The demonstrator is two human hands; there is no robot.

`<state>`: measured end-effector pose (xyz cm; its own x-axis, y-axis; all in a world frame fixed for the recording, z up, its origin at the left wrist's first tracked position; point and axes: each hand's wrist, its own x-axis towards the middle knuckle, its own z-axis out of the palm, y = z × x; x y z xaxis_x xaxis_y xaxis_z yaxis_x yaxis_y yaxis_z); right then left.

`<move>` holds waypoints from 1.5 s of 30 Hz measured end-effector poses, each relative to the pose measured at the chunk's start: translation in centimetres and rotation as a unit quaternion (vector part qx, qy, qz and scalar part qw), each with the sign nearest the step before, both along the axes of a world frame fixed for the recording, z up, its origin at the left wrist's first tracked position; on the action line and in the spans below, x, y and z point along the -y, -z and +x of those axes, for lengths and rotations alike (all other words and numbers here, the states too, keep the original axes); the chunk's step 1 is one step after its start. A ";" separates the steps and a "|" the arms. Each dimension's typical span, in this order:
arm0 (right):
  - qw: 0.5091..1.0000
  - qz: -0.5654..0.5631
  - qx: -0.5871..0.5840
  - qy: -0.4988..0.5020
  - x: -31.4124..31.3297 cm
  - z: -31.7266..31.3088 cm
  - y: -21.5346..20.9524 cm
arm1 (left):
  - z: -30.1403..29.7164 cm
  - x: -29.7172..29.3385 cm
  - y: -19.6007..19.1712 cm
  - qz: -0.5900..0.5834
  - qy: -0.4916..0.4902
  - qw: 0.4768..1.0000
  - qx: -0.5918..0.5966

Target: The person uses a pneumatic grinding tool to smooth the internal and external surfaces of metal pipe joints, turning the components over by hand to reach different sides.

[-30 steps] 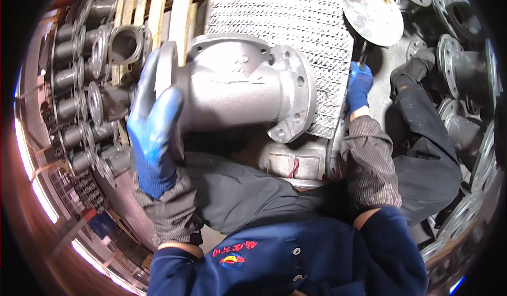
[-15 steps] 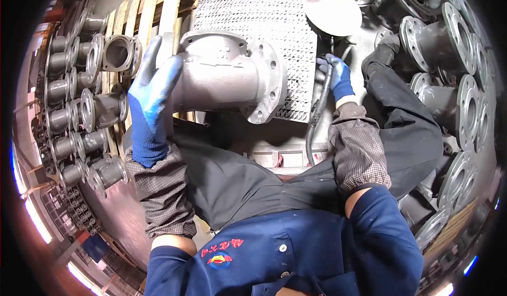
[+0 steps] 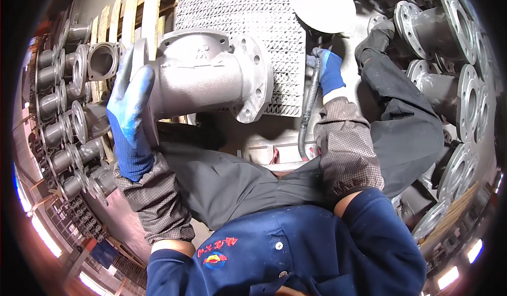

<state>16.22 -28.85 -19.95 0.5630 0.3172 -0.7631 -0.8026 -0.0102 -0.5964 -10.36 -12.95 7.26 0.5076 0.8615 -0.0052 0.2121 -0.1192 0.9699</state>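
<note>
A grey cast-metal valve body (image 3: 198,82) with round bolted flanges lies across the near part of a white, slotted metal grate (image 3: 288,47). My left hand (image 3: 128,105), in a blue glove, grips its left flange; the palm and long fingers lie along the outer side, the thumb against the rim. To the right of the grate, my gloved right hand (image 3: 328,66) is closed round a black ribbed hose (image 3: 309,108). The hose hangs down toward my lap. What sits at its upper end, beyond my fingers, is mostly hidden.
A round white disc (image 3: 323,8) stands at the grate's far right corner. Similar flanged castings crowd the left (image 3: 103,62) and the right (image 3: 430,29). Wooden pallet slats (image 3: 129,13) run behind the left pile. My legs spread in front of the grate.
The whole view has shifted, so the valve body, grate and both hands appear farther left. Both hands keep their holds.
</note>
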 end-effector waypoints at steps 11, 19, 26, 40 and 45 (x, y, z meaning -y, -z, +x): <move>0.992 0.011 0.105 0.068 4.1 -6.8 -7.0 | -2.8 -2.4 1.6 0.528 0.164 0.811 -0.188; 0.915 0.175 0.259 -0.256 2.5 -12.7 -22.7 | -3.0 0.0 2.3 0.338 0.084 0.931 -0.106; 0.820 0.257 0.254 -0.444 -2.5 -19.7 -24.4 | -4.1 1.2 3.0 0.065 0.074 0.990 0.096; 0.767 0.382 -0.063 -0.511 -2.9 -20.2 -23.1 | -4.2 1.8 3.0 0.163 0.049 0.983 0.070; 0.761 0.407 -0.067 -0.501 -2.8 -18.5 -24.1 | -3.0 1.3 3.0 0.073 0.067 0.987 0.128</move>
<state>-2.33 -26.04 4.13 -0.3368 0.9346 -0.1142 -0.6894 -0.3274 -0.6462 -13.37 -14.22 4.24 0.5854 0.7688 0.2575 -0.0640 -0.2728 0.9599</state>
